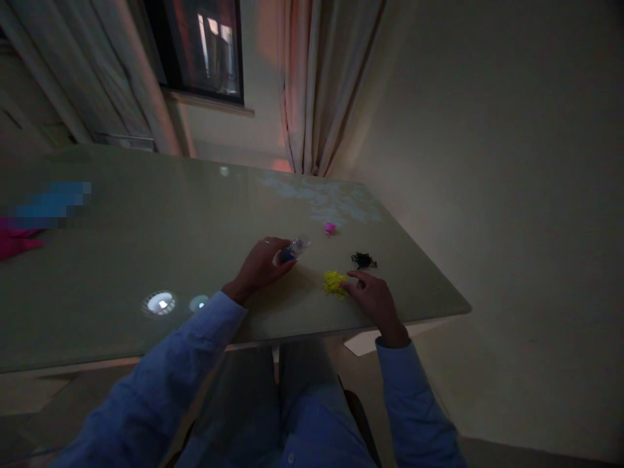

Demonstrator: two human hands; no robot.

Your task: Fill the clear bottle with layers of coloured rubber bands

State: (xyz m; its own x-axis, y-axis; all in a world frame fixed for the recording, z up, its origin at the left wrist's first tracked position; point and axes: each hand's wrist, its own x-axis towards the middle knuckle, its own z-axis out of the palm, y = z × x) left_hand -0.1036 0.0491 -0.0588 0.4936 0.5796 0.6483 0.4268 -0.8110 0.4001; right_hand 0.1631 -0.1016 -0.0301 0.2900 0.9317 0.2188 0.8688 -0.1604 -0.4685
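My left hand (263,265) is closed around a small clear bottle (293,249), dark toward the palm end and tilted with its transparent end up to the right. What the dark part is, contents or label, I cannot make out. A loose heap of thin yellow pieces (334,283) lies on the table to the right of it. At the heap's right edge is my right hand (373,296), thumb and forefinger curved and apart, the thumb touching or just over the pieces. Just beyond the right fingers sits a pile of small black pieces (363,260). Farther back is a little pink object (330,228).
The glossy pale table (195,214) has its near edge at my lap and its right corner by the wall (511,195). Pink cloth-like material (18,242) and a blurred blue patch (53,203) are at the far left. Curtains (312,84) hang behind the table.
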